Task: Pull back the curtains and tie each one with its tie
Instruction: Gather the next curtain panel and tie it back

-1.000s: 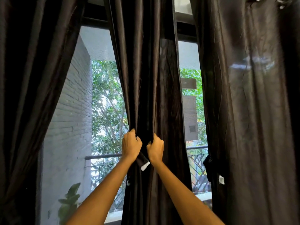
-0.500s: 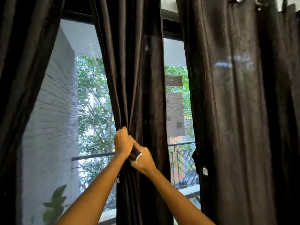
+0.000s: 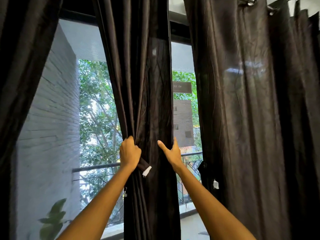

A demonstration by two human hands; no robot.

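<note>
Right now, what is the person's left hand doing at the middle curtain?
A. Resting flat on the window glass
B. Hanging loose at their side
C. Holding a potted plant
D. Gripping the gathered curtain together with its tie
D: the left hand is curled round the bunched middle curtain, with the white-tipped end of the tie sticking out below it, while the right hand spreads open beside the fabric.

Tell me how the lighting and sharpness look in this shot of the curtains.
Head view: strongly backlit, bright window behind dark middle curtain; a pale glare patch on the right curtain; left hand and right hand fairly sharp; left edge smeared; wide-angle bowing at the sides.
</note>
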